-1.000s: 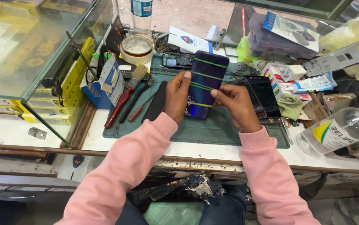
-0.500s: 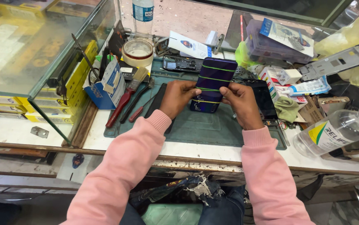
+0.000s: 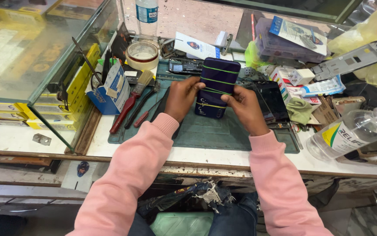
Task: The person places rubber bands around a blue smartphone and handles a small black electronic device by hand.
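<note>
Phone (image 3: 217, 87) lowered, apparently gripped between both hands (image 3: 214, 102).

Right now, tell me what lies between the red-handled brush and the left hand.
In the head view, between the red-handled brush and the left hand lie slim dark hand tools, one red-handled, on the green mat.

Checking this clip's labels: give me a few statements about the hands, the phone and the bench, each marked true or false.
1. Both hands hold a dark purple phone wrapped in thin green rubber bands. True.
2. The left hand holds the red-handled brush. False: the brush lies on the green work mat, left of that hand.
3. A roll of tape sits beyond the mat. True.
4. The clear plastic bottle near the right hand stands upright. False: it lies on its side.
</note>
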